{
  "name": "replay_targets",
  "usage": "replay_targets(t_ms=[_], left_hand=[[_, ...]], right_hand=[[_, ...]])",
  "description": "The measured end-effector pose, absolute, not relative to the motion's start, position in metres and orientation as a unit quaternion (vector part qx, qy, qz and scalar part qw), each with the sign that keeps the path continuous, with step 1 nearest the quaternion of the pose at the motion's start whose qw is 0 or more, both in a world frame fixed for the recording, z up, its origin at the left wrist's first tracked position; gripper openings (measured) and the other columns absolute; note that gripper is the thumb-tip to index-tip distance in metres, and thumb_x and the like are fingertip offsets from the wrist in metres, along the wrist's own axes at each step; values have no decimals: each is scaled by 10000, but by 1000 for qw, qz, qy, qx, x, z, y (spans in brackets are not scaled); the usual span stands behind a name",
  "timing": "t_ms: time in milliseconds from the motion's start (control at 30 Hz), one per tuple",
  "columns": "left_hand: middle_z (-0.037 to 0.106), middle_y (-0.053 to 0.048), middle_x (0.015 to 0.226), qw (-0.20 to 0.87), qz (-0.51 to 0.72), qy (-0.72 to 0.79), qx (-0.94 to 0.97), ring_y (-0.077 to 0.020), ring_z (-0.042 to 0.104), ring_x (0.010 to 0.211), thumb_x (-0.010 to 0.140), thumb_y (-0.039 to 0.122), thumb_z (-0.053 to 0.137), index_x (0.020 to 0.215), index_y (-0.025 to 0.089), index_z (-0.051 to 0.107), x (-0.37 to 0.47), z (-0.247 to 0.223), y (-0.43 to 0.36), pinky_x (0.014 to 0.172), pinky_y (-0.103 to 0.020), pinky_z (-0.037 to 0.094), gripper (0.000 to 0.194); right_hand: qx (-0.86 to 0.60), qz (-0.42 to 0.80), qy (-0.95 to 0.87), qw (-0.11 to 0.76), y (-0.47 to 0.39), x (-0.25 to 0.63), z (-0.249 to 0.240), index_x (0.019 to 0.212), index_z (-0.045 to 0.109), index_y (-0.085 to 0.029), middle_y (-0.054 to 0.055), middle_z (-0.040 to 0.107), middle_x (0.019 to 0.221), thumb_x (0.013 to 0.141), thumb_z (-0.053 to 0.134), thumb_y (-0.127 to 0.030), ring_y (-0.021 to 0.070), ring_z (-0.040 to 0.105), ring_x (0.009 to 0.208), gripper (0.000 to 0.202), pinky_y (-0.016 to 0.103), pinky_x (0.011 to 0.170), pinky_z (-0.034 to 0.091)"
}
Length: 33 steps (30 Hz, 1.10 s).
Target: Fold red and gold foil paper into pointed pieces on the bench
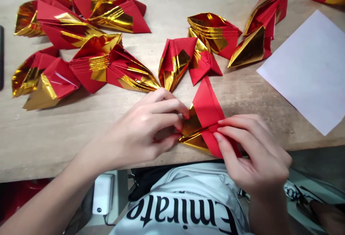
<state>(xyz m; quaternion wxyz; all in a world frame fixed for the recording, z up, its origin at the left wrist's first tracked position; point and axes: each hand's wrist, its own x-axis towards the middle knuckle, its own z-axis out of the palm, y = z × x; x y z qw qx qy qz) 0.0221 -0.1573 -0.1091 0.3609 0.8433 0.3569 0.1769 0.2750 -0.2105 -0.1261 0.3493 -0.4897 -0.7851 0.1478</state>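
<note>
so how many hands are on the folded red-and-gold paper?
2: the left hand at the gold end of the folded red-and-gold paper, the right hand on its red part. Both plainly visible.

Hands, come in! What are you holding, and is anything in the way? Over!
Left hand on the red-and-gold paper, at its gold end. Right hand pinching its red part. Folded pieces just beyond, none between the hands.

Folded red and gold paper, creased midway, between left hand and right hand
</note>
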Motion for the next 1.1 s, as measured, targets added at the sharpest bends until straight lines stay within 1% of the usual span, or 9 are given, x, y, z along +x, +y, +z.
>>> replay_targets(t_ms=[133,267,500,700,767,867,1000,1033,1100], left_hand=[[714,-34,1176,363,167,360,843,-226,592,1053,914,130,616,904,228,727,23,-107,-157,946,-406,527,148],[708,-40,1181,370,159,364,839,-236,586,1056,923,147,592,890,234,726,23,-107,-157,944,-423,534,163],[702,-32,1189,372,156,368,838,-253,588,1103,920,147,598,924,255,730,21,-108,-158,957,-428,549,171],[706,-40,1182,330,193,328,864,-256,572,1105,920,110,601,1079,272,731,19,-110,-162,935,-429,539,262],[711,-41,1185,314,196,323,871,-265,587,1123,925,117,593,1073,283,738,19,-110,-163,932,-440,541,265],[734,-50,1187,278,192,308,889,-296,623,1152,940,152,577,1012,277,745,19,-111,-166,930,-483,548,221],[748,-39,1255,296,189,287,891,-321,649,1271,941,173,580,931,281,734,20,-112,-171,1079,-549,523,189],[741,-38,1285,301,188,280,892,-314,640,1303,935,161,582,935,280,732,20,-112,-172,1119,-542,515,191],[736,-79,1302,275,190,251,908,-300,618,1338,920,130,580,988,241,732,18,-113,-174,1168,-501,508,201]], right_hand=[[-501,159,-776,348,-211,274,-125,971,683,-156,108,716,983,798,726,7,255,673,902,241,427,800,568],[-521,138,-771,339,-210,274,-126,950,690,-169,102,718,979,811,729,-19,269,663,901,208,453,808,551],[-536,130,-770,321,-209,276,-126,926,705,-175,103,716,982,828,729,-49,278,653,912,162,471,813,537],[-549,122,-769,303,-209,272,-123,927,707,-172,108,710,997,830,725,-59,287,649,935,150,483,816,539],[-552,117,-769,301,-210,271,-123,933,703,-175,108,708,1004,828,723,-61,289,651,943,156,485,824,541],[-553,103,-775,290,-210,271,-123,946,694,-185,106,708,1012,829,716,-64,291,656,952,169,484,833,547],[-549,89,-782,281,-210,271,-124,954,692,-190,109,715,1015,827,716,-71,295,660,955,175,480,835,553],[-549,89,-782,282,-210,271,-124,954,692,-193,106,719,1014,827,716,-68,294,663,955,180,477,837,555],[-551,91,-780,284,-210,271,-124,955,694,-196,97,728,1007,830,711,-60,289,667,956,186,471,845,558]])
